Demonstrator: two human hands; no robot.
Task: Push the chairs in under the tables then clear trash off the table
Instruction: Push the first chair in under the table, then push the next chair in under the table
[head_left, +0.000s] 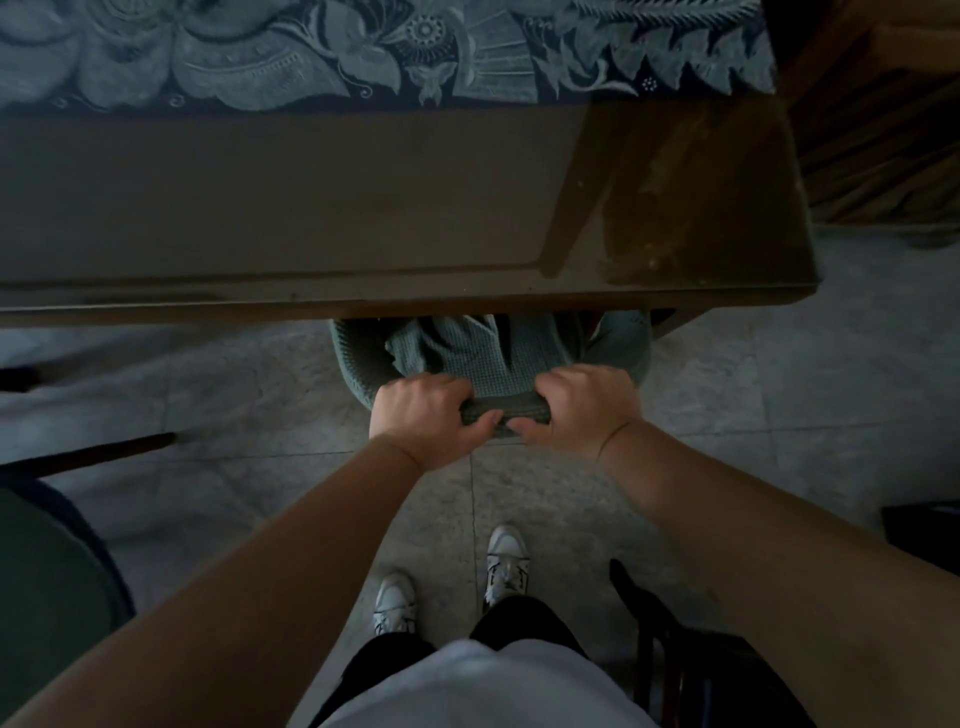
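Both hands grip the top rail of the chair back: left hand (426, 415) and right hand (576, 405) sit side by side, fingers (545, 382) clenched over the woven rail. The chair (358, 364), grey-green with a cloth (467, 348) draped on it, lies at 12 o'clock from the feet, its seat mostly hidden under the worktop (311, 208). A patterned runner (363, 52) covers the far worktop. A second chair (47, 571) stands at 9 o'clock; a dark frame (675, 649) at 4 o'clock.

floor (260, 395) open l/r; table (363, 208) blocks ahead (low)
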